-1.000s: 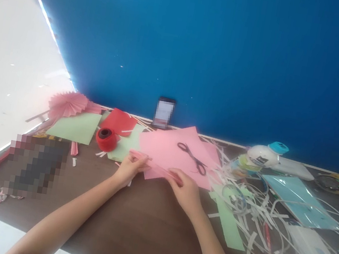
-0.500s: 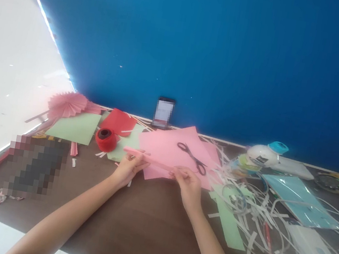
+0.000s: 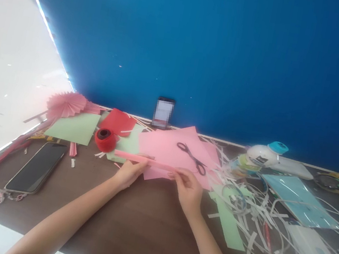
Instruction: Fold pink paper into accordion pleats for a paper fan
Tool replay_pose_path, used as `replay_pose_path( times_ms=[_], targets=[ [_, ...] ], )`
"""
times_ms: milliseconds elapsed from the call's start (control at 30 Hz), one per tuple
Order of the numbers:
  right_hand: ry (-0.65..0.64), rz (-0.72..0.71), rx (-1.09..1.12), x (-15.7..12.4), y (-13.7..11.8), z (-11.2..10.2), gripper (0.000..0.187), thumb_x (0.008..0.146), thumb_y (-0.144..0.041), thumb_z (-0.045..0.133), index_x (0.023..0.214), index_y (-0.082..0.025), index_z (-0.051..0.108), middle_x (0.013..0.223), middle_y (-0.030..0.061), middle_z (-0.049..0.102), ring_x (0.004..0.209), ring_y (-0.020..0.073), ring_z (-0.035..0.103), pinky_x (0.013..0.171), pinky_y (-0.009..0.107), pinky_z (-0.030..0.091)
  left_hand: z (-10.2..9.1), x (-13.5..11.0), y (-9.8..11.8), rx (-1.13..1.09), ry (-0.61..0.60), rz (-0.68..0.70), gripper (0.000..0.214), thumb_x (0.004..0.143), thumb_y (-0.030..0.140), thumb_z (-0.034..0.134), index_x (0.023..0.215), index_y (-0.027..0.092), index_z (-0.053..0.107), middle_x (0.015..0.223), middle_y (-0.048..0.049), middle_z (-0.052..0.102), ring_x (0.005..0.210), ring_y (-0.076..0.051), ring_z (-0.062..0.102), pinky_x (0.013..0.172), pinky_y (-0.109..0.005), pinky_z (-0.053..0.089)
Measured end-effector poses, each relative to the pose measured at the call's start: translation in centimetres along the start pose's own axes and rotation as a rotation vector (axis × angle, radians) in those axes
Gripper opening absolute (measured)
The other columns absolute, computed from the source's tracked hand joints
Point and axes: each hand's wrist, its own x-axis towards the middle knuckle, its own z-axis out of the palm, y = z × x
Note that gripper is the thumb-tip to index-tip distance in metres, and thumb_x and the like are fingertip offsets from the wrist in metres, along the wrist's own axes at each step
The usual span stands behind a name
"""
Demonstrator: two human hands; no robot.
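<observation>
Head view: left hand (image 3: pixel 130 173) and right hand (image 3: pixel 188 187), fingers closed, pinch a narrow pink paper strip (image 3: pixel 161 165) over the pink sheets (image 3: pixel 166 145); uneven pulling could bend or tear it.

Pink strip (image 3: pixel 157 164) shifted left, reaching farther past left hand (image 3: pixel 129 174).

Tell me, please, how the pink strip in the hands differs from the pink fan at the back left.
The pink strip is long and narrow, while the pink fan spreads broad and rounded.
The pink strip is held by the left hand and right hand; no hand touches the pink fan.
The pink strip looks fairly smooth; the pink fan shows radiating pleats.
Both look like pink paper.
</observation>
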Motion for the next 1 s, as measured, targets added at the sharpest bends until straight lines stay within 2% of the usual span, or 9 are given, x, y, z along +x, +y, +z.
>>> replay_pose_path(
  times_ms=[100, 200, 267, 333, 500, 600, 700, 867, 1000],
  targets=[
    [-0.034, -0.003, -0.040, -0.18, 0.15, 0.12, 0.013, 0.077, -0.032, 0.058, 0.081, -0.021, 0.060, 0.072, 0.0030, 0.066, 0.065, 0.0193, 0.066, 0.067, 0.035, 0.056, 0.49, -0.39, 0.06, 0.012, -0.045, -0.037, 0.031, 0.063, 0.028, 0.072, 0.088, 0.014, 0.061, 0.101, -0.0086, 0.062, 0.099, -0.021, 0.057, 0.094, -0.039, 0.041],
    [-0.049, 0.007, -0.082, -0.21, 0.40, 0.26, 0.014, 0.077, -0.033, 0.058, 0.084, -0.020, 0.059, 0.072, 0.0032, 0.066, 0.065, 0.0194, 0.066, 0.065, 0.033, 0.056, 0.86, -0.65, 0.26, 0.015, -0.041, -0.055, 0.024, 0.065, 0.028, 0.070, 0.080, 0.013, 0.059, 0.099, -0.0076, 0.063, 0.096, -0.020, 0.058, 0.093, -0.039, 0.043],
    [-0.073, -0.037, -0.148, -0.13, 0.59, 0.24, 0.013, 0.078, -0.032, 0.057, 0.084, -0.020, 0.059, 0.074, 0.0033, 0.067, 0.067, 0.0192, 0.066, 0.066, 0.033, 0.056, 0.94, -0.68, 0.37, 0.015, -0.035, -0.044, 0.022, 0.066, 0.027, 0.070, 0.076, 0.013, 0.057, 0.098, -0.0074, 0.063, 0.095, -0.019, 0.058, 0.092, -0.038, 0.043],
    [-0.083, -0.144, -0.266, -0.01, 0.73, 0.09, 0.010, 0.080, -0.029, 0.054, 0.082, -0.021, 0.059, 0.079, 0.0045, 0.066, 0.074, 0.0196, 0.065, 0.068, 0.033, 0.055, 0.92, -0.63, 0.38, 0.018, -0.025, -0.033, 0.023, 0.066, 0.027, 0.070, 0.078, 0.013, 0.058, 0.098, -0.0077, 0.063, 0.095, -0.020, 0.058, 0.092, -0.038, 0.043],
    [-0.100, -0.531, -0.535, 0.20, 0.63, -0.59, 0.011, 0.083, -0.018, 0.048, 0.086, -0.021, 0.058, 0.098, 0.0081, 0.063, 0.094, 0.0196, 0.059, 0.080, 0.034, 0.050, 0.67, -0.39, 0.04, 0.056, 0.005, -0.032, 0.023, 0.065, 0.028, 0.070, 0.079, 0.013, 0.060, 0.092, -0.0067, 0.064, 0.093, -0.019, 0.058, 0.090, -0.036, 0.043],
    [-0.153, -0.603, -0.549, 0.14, 0.46, -0.68, 0.014, 0.082, -0.013, 0.048, 0.091, -0.021, 0.056, 0.094, 0.0068, 0.064, 0.090, 0.0173, 0.060, 0.078, 0.031, 0.049, 0.41, -0.25, -0.16, 0.083, 0.008, -0.035, 0.022, 0.065, 0.029, 0.070, 0.077, 0.013, 0.061, 0.086, -0.0052, 0.064, 0.090, -0.018, 0.058, 0.088, -0.035, 0.043],
    [-0.120, -0.501, -0.492, 0.01, 0.31, -0.41, 0.011, 0.083, -0.015, 0.047, 0.086, -0.021, 0.055, 0.088, 0.0048, 0.063, 0.085, 0.0163, 0.060, 0.074, 0.029, 0.049, 0.12, -0.21, -0.18, 0.155, 0.006, -0.021, 0.023, 0.064, 0.031, 0.070, 0.075, 0.013, 0.060, 0.089, -0.0066, 0.065, 0.088, -0.018, 0.059, 0.086, -0.035, 0.043],
    [-0.115, -0.204, -0.420, -0.11, 0.20, 0.02, 0.011, 0.084, -0.026, 0.046, 0.078, -0.021, 0.054, 0.076, 0.0027, 0.061, 0.074, 0.0165, 0.060, 0.069, 0.030, 0.049, 0.01, -0.47, 0.12, 0.410, 0.021, 0.064, 0.026, 0.058, 0.030, 0.074, 0.073, 0.014, 0.061, 0.095, -0.0089, 0.066, 0.087, -0.020, 0.059, 0.080, -0.033, 0.043],
    [-0.137, 0.012, -0.278, -0.09, 0.27, 0.27, 0.019, 0.082, -0.037, 0.049, 0.077, -0.020, 0.052, 0.071, 0.0021, 0.059, 0.061, 0.0154, 0.059, 0.061, 0.030, 0.050, 0.23, -0.59, 0.20, 0.418, 0.037, 0.052, 0.027, 0.061, 0.036, 0.071, 0.075, 0.013, 0.064, 0.097, -0.0106, 0.066, 0.078, -0.019, 0.062, 0.074, -0.033, 0.047]
  ],
)
